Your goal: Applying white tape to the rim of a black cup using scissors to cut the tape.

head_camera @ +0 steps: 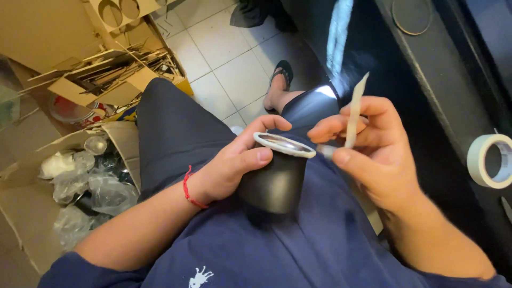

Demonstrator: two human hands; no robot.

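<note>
Head view, items held: your left hand (234, 165) wraps fingers and thumb around a black cup (277, 178) with a white rim, held over your lap at centre. Your right hand (368, 144) pinches a thin white strip (354, 109) upright, just right of the rim. Roll of white tape (488, 160), far right. Cardboard box (125, 141) of clear plastic bags, left.

The cup (277, 178) sat in the person's lap, between the two hands: the left hand (234, 168) wrapped it from the left, and the right hand (368, 146) stood just right of its rim, with a stick (354, 112) rising between the fingers. A cardboard box (21, 213) of plastic bags (90, 184) lay on the floor at far left. A tape roll (488, 160) rested on the table (426, 80) at far right.
</note>
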